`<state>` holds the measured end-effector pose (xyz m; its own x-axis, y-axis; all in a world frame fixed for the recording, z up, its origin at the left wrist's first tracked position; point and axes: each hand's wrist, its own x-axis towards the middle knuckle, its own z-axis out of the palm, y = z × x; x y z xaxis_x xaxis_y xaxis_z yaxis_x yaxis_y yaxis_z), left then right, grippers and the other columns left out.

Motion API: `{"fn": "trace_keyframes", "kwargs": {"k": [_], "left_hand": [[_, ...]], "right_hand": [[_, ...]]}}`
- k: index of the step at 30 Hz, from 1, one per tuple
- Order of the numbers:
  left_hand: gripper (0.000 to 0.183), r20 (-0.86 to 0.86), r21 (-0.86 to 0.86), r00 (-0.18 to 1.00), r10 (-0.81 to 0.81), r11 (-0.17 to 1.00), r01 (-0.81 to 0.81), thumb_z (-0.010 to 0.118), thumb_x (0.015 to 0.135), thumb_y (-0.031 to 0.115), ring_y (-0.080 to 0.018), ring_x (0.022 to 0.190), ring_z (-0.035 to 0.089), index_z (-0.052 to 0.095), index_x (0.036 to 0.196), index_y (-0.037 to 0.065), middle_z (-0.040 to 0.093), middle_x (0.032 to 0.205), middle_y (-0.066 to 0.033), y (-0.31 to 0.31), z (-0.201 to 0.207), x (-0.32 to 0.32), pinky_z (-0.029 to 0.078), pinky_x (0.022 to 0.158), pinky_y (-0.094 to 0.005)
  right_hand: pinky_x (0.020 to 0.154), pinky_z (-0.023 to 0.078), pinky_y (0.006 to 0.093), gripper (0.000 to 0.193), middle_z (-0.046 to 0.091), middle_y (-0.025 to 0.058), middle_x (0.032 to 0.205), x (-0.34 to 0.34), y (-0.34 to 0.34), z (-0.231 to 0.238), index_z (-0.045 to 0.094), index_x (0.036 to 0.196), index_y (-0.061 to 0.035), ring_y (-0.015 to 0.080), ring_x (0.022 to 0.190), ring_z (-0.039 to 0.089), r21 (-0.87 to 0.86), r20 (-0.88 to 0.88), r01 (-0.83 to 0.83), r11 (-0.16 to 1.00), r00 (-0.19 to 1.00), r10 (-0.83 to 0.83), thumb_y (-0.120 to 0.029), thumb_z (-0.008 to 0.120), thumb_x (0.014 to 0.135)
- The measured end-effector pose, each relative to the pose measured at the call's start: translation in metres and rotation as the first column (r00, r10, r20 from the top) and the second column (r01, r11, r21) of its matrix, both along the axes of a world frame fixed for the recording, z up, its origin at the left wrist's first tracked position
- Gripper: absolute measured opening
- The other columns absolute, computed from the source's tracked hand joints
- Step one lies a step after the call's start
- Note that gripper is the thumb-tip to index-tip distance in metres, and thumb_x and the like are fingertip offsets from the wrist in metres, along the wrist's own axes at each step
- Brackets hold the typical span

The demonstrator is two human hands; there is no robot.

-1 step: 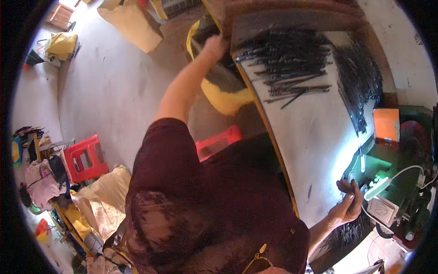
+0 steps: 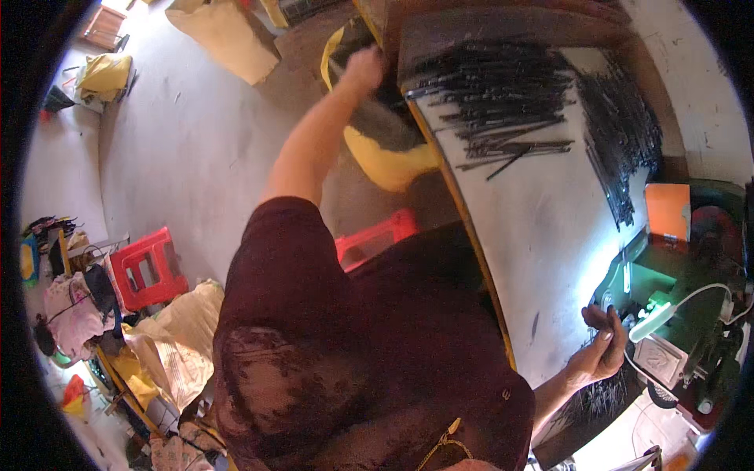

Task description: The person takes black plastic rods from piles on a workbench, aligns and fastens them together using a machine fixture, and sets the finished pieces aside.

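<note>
My left arm stretches far out, and my left hand (image 2: 364, 71) is over the mouth of a dark sack with a yellow rim (image 2: 385, 161), beside the table's edge. Its fingers are blurred and partly hidden, so what they hold does not show. My right hand (image 2: 598, 352) is at the table's right side, near a green sewing-machine-like device (image 2: 652, 275) and a small lit lamp (image 2: 652, 322). Its fingers are curled together with dark tips; anything between them is too small to make out. Thin black strips (image 2: 495, 86) lie in a heap on the pale tabletop (image 2: 526, 251).
A second heap of black strips (image 2: 620, 133) lies farther right, by an orange box (image 2: 667, 212). Red plastic stools (image 2: 149, 267) stand on the left and under the table. A pale sack (image 2: 177, 337) and piled cloth sit at lower left; a tan bag (image 2: 228, 39) stands at the back.
My left hand has shifted slightly up and left over the sack. My right hand stays almost in place, its fingers slightly moved. The whole view has shifted a little.
</note>
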<state>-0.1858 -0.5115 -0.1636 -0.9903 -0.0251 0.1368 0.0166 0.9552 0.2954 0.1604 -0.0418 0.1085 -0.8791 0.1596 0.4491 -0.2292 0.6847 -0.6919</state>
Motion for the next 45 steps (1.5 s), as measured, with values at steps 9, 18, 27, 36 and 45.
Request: {"fn": "trace_keyframes", "kwargs": {"k": [9,18,27,36,45], "left_hand": [[0.040,0.266,0.145,0.954,-0.137,0.984,0.101,0.060,0.079,0.031,-0.0407,0.099,0.059,0.060,0.118,0.021,0.064,0.102,-0.0196,0.018,-0.019,-0.001,0.051,0.082,-0.0485],[0.036,0.097,0.173,0.990,0.106,0.977,-0.122,0.064,0.075,0.024,-0.0381,0.090,0.063,0.064,0.112,0.022,0.065,0.098,-0.0182,0.022,0.013,0.014,0.052,0.079,-0.0459],[0.026,-0.017,0.208,0.971,0.237,0.951,-0.228,0.064,0.074,0.017,-0.0386,0.085,0.064,0.067,0.099,0.013,0.067,0.087,-0.0202,0.037,0.036,0.042,0.053,0.075,-0.0466],[0.025,-0.002,0.732,0.861,0.508,0.588,-0.345,0.068,0.069,0.012,-0.0240,0.064,0.067,0.067,0.091,0.002,0.067,0.070,-0.0136,0.028,0.078,0.084,0.052,0.065,-0.0348],[0.021,-0.182,0.883,0.607,0.774,0.401,-0.246,0.070,0.073,0.011,-0.0123,0.067,0.063,0.068,0.090,0.000,0.068,0.075,-0.0093,0.040,0.077,0.123,0.050,0.065,-0.0277]], "right_hand": [[0.063,0.057,0.0370,0.031,0.067,0.0217,0.079,-0.015,-0.024,-0.014,0.059,0.108,0.0077,0.0288,0.068,0.068,-0.048,0.039,-0.033,0.998,0.999,0.035,-0.019,0.049,0.095],[0.066,0.057,0.0359,0.031,0.067,0.0218,0.082,-0.012,-0.017,-0.016,0.060,0.108,0.0092,0.0267,0.070,0.068,-0.060,0.146,-0.040,0.997,0.988,0.048,-0.017,0.051,0.093],[0.067,0.057,0.0342,0.028,0.068,0.0200,0.082,-0.013,-0.017,-0.025,0.059,0.109,0.0097,0.0241,0.071,0.068,-0.159,0.218,0.021,0.987,0.976,0.014,-0.011,0.051,0.093],[0.067,0.057,0.0341,0.025,0.067,0.0198,0.082,-0.014,-0.017,-0.029,0.060,0.110,0.0086,0.0233,0.071,0.068,-0.210,0.205,0.013,0.978,0.978,0.031,-0.007,0.050,0.093],[0.067,0.056,0.0322,0.031,0.067,0.0172,0.085,-0.007,-0.012,-0.028,0.058,0.115,0.0052,0.0216,0.071,0.067,-0.174,0.236,0.028,0.984,0.972,0.014,-0.016,0.047,0.096]]}}
